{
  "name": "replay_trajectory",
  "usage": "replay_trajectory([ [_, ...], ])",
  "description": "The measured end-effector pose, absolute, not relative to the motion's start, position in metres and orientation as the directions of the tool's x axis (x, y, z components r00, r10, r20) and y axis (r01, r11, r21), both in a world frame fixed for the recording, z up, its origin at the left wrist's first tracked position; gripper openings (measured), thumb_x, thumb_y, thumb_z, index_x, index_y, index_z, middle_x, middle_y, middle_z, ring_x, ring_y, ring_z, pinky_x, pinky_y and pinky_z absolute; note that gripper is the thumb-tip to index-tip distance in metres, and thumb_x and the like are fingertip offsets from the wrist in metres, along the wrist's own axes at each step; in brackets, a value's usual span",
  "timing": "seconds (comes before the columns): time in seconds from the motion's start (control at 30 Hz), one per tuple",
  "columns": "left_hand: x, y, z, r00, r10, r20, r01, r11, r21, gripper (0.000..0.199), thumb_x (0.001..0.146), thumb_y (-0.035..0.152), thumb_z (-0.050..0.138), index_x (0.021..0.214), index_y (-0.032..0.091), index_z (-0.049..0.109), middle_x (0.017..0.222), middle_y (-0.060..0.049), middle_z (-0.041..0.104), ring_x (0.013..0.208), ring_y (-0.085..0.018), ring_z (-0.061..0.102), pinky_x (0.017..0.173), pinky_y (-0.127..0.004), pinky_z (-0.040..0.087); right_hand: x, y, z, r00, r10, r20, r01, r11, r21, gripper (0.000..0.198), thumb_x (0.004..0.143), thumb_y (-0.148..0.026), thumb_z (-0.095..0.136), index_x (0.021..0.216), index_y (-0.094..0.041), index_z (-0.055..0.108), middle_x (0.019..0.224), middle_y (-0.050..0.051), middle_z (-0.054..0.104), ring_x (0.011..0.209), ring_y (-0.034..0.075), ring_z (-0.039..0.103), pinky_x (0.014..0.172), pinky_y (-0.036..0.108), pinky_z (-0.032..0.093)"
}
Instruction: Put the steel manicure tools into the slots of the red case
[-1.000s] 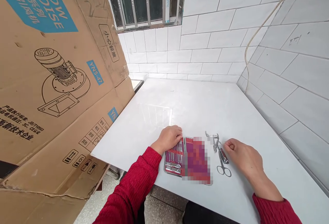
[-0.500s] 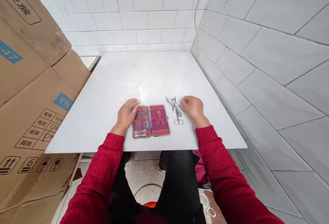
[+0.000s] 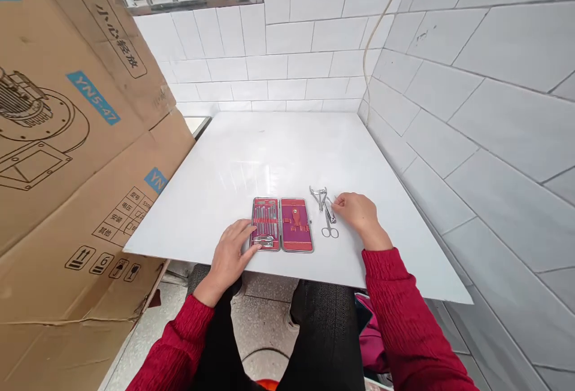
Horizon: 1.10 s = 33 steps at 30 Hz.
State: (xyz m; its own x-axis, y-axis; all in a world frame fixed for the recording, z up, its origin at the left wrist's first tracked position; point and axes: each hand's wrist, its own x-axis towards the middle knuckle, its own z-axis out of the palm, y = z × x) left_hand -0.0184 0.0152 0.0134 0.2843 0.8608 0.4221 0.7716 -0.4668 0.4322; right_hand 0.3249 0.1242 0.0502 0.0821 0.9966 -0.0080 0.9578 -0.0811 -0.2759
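Note:
An open manicure case (image 3: pixel 296 242) with a red and purple lining lies on the white table. Slim metal tools (image 3: pixel 266 220) and a nail clipper (image 3: pixel 263 240) fill its left half. The right half has bare straps. My left hand (image 3: pixel 230 256) rests at the case's lower left corner, thumb and fingers apart, touching its edge. Right of the case lie cuticle nippers (image 3: pixel 319 194), another nail clipper (image 3: pixel 331 214) and small scissors (image 3: pixel 329 232), close together. Beside them my right hand (image 3: pixel 358 210) has its fingertips pinched together; what they hold is too small to make out.
A large cardboard box (image 3: pixel 135 163) stands along the table's left side. Tiled walls (image 3: pixel 449 115) rise behind and to the right, with a cable (image 3: pixel 366 61) hanging in the corner. The white table's (image 3: pixel 287 151) front edge lies above my legs.
The view has shifted up and to the left. My left hand has slid from the case's upper left side down to its lower left corner. My right hand stays pinched beside the loose tools.

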Motion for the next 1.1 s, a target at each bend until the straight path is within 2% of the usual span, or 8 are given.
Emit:
replay_trajectory([
  [0.17, -0.018, 0.008, 0.019, 0.282, 0.863, 0.419, 0.777, -0.461, 0.429, 0.047, 0.091, 0.054, 0.065, 0.128, 0.025, 0.060, 0.139, -0.011, 0.059, 0.132, -0.029, 0.053, 0.111, -0.050, 0.043, 0.318, 0.122, 0.047, 0.043, 0.999, -0.017, 0.991, -0.045, -0.129, 0.026, 0.090, -0.021, 0.047, 0.083, -0.020, 0.072, 0.088, 0.009, 0.074, 0.079, 0.022, 0.065, 0.059, 0.030, 0.030],
  [0.33, -0.019, 0.004, 0.017, 0.308, 0.856, 0.415, 0.775, -0.479, 0.412, 0.055, 0.084, 0.055, 0.073, 0.130, 0.027, 0.059, 0.141, -0.011, 0.058, 0.133, -0.030, 0.052, 0.112, -0.051, 0.042, 0.311, 0.121, 0.049, -0.017, 0.999, -0.030, 1.000, 0.017, 0.000, 0.023, 0.090, -0.015, 0.049, 0.085, -0.017, 0.072, 0.091, 0.013, 0.074, 0.084, 0.025, 0.068, 0.059, 0.030, 0.031],
  [0.5, -0.020, 0.001, 0.016, 0.299, 0.852, 0.429, 0.764, -0.483, 0.427, 0.052, 0.083, 0.054, 0.075, 0.125, 0.027, 0.062, 0.140, -0.011, 0.058, 0.131, -0.030, 0.053, 0.111, -0.051, 0.042, 0.301, 0.119, 0.058, -0.110, 0.990, -0.089, 0.983, 0.121, 0.136, 0.019, 0.087, -0.010, 0.055, 0.089, -0.014, 0.073, 0.097, 0.017, 0.074, 0.091, 0.028, 0.070, 0.059, 0.030, 0.032],
  [0.6, -0.021, 0.001, 0.016, 0.303, 0.847, 0.437, 0.755, -0.493, 0.432, 0.050, 0.084, 0.054, 0.074, 0.124, 0.026, 0.063, 0.139, -0.011, 0.059, 0.130, -0.030, 0.054, 0.111, -0.050, 0.042, 0.297, 0.116, 0.060, -0.164, 0.980, -0.116, 0.964, 0.184, 0.193, 0.022, 0.087, -0.007, 0.052, 0.092, -0.013, 0.073, 0.098, 0.017, 0.074, 0.094, 0.028, 0.070, 0.061, 0.030, 0.034],
  [0.8, -0.021, 0.002, 0.014, 0.304, 0.832, 0.465, 0.747, -0.511, 0.425, 0.049, 0.083, 0.052, 0.075, 0.122, 0.025, 0.063, 0.138, -0.011, 0.060, 0.130, -0.029, 0.053, 0.111, -0.049, 0.042, 0.302, 0.114, 0.055, -0.188, 0.978, -0.089, 0.958, 0.202, 0.204, 0.027, 0.089, -0.007, 0.049, 0.099, -0.010, 0.073, 0.098, 0.019, 0.074, 0.094, 0.028, 0.071, 0.065, 0.031, 0.039],
  [1.1, -0.021, 0.001, 0.013, 0.295, 0.837, 0.461, 0.757, -0.499, 0.421, 0.049, 0.083, 0.053, 0.075, 0.121, 0.025, 0.064, 0.139, -0.010, 0.060, 0.129, -0.029, 0.054, 0.111, -0.050, 0.042, 0.313, 0.123, 0.053, -0.110, 0.983, -0.150, 0.988, 0.125, 0.095, 0.032, 0.090, -0.007, 0.042, 0.097, -0.012, 0.073, 0.104, 0.018, 0.074, 0.095, 0.029, 0.069, 0.067, 0.033, 0.038],
])
